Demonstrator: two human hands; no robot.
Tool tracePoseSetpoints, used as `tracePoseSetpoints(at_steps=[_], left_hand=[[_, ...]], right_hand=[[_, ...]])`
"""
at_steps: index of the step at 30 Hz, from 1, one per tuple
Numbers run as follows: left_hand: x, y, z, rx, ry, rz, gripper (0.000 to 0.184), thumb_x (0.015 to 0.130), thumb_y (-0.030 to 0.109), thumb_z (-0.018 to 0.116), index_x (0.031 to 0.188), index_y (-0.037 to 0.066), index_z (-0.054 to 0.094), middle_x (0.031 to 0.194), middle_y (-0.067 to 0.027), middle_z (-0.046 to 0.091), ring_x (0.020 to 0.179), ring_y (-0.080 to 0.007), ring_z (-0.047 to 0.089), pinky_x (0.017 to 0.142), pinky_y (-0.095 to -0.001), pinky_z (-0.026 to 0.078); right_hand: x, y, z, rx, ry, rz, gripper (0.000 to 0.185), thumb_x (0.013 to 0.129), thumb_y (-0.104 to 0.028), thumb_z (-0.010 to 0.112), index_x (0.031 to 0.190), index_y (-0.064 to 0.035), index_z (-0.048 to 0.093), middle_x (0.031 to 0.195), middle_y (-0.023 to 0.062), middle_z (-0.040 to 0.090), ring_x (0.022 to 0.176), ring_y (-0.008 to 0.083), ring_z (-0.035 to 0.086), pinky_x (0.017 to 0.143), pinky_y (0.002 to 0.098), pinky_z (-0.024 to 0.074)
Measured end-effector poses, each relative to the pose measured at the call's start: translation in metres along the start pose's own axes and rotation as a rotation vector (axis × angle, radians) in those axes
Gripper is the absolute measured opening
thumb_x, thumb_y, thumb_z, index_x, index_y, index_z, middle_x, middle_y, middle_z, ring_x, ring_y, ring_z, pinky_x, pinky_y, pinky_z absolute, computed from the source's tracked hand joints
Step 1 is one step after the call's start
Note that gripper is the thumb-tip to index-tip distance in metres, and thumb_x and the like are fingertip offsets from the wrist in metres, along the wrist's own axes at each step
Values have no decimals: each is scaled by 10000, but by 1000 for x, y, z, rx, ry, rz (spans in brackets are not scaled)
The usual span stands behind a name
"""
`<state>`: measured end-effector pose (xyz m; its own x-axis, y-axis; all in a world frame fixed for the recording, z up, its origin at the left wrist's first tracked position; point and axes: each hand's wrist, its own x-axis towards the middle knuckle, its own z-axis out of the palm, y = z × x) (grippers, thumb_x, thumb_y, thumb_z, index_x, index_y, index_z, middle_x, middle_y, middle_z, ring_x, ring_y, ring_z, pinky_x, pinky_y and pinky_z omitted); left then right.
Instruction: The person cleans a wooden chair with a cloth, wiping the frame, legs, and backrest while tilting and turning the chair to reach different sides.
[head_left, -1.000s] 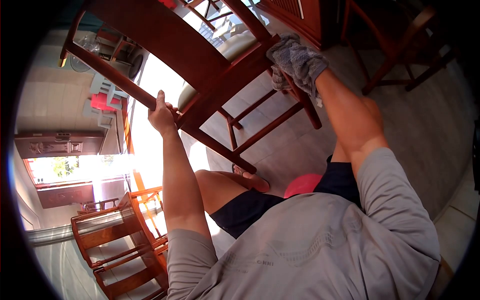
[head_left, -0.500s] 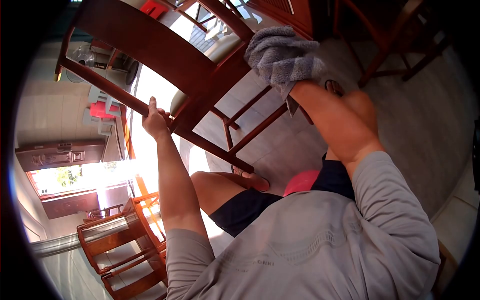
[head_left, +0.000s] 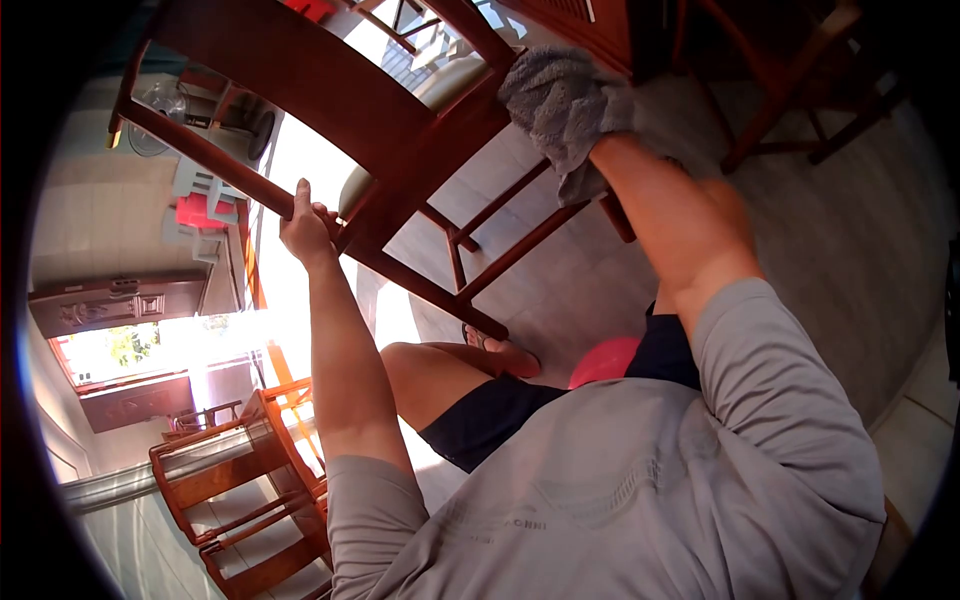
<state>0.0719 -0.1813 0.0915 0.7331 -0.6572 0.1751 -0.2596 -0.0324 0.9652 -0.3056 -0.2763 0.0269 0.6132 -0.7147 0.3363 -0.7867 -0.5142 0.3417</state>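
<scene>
A dark red wooden chair point(head_left: 300, 85) is tilted in front of me, its broad back slat and legs toward me. My left hand point(head_left: 308, 226) is wrapped round the chair's back post, thumb pointing up along it. A grey towel point(head_left: 565, 110) covers my right hand point(head_left: 612, 145), whose fingers are hidden beneath the cloth. The towel lies against the chair frame on the right side, near the seat's rear corner, and a loose end hangs below. Part of the pale seat cushion point(head_left: 455, 82) shows behind the slat.
Another dark wooden chair point(head_left: 790, 90) stands at upper right. An orange-brown wooden chair point(head_left: 240, 480) is at lower left. A fan point(head_left: 165, 112) and a red stool point(head_left: 203, 211) are along the left. Something pink point(head_left: 605, 362) shows between my legs.
My right hand and the towel have shifted slightly to the right along the chair frame, and the towel's folds have changed. My left hand keeps its grip on the post.
</scene>
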Motion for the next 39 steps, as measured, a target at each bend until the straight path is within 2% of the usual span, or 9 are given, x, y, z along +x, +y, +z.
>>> tracePoseSetpoints(at_steps=[13, 17, 19, 21, 24, 27, 34, 38, 39], left_hand=[[6, -7, -1, -10, -12, -6, 309, 923, 271, 770, 865, 20, 600, 577, -39, 563, 458, -144, 560, 463, -284, 492], [3, -4, -3, -10, -19, 2, 315, 917, 279, 776, 839, 33, 595, 582, -40, 565, 466, -141, 560, 467, -281, 484], [1, -2, -3, -9, -11, 6, 317, 914, 283, 779, 827, 41, 592, 585, -40, 567, 472, -139, 563, 470, -282, 486], [1, -1, -2, -2, -1, 18, 321, 911, 289, 782, 816, 50, 590, 587, -41, 569, 478, -139, 566, 472, -287, 490], [1, -1, -3, 12, -1, -5, 330, 908, 298, 786, 820, 48, 589, 590, -41, 571, 486, -135, 569, 473, -288, 493], [-2, 4, -2, 33, 13, -23, 353, 897, 314, 800, 828, 41, 587, 600, -43, 576, 475, -139, 575, 454, -293, 484], [5, -4, -3, 1, 15, -16, 366, 888, 333, 812, 846, 38, 600, 606, -39, 577, 469, -145, 583, 434, -288, 463], [5, -3, -3, 10, 16, -3, 366, 883, 334, 812, 846, 27, 614, 614, -40, 585, 478, -148, 595, 439, -287, 470], [4, -1, -2, 4, 22, -27, 327, 892, 282, 825, 817, 57, 600, 603, -36, 577, 481, -131, 560, 480, -274, 507]], right_hand=[[-5, -2, -43, -117, -437, -315, 237, 806, -144, 571, 729, 23, 722, 658, 249, 669, 500, 313, 652, 403, 417, 535], [15, 17, -61, -59, -457, -246, 241, 804, -144, 566, 720, 23, 719, 643, 250, 664, 476, 312, 642, 385, 407, 528], [25, 22, -66, -191, -355, -156, 270, 803, -133, 545, 712, 57, 713, 616, 271, 656, 437, 288, 632, 346, 392, 510], [13, -26, -38, -1040, 77, 210, 294, 800, -155, 545, 682, 54, 715, 606, 280, 650, 439, 291, 638, 346, 395, 513], [13, -36, -48, -831, -65, 197, 417, 874, -223, 527, 791, 133, 728, 674, 319, 657, 481, 335, 655, 426, 481, 537], [16, -33, -31, -762, -43, 222, 374, 867, -228, 559, 808, 96, 735, 718, 298, 673, 574, 345, 676, 524, 480, 553], [18, -6, -7, -242, -65, 128, 309, 853, -242, 615, 836, 41, 740, 801, 258, 695, 708, 352, 683, 666, 475, 547], [18, -3, 3, -83, -94, 135, 276, 845, -249, 647, 853, 9, 743, 848, 236, 707, 784, 355, 686, 748, 473, 543], [17, -4, 4, -52, -103, 141, 268, 843, -251, 655, 857, 2, 743, 860, 230, 711, 803, 356, 687, 768, 472, 543]])
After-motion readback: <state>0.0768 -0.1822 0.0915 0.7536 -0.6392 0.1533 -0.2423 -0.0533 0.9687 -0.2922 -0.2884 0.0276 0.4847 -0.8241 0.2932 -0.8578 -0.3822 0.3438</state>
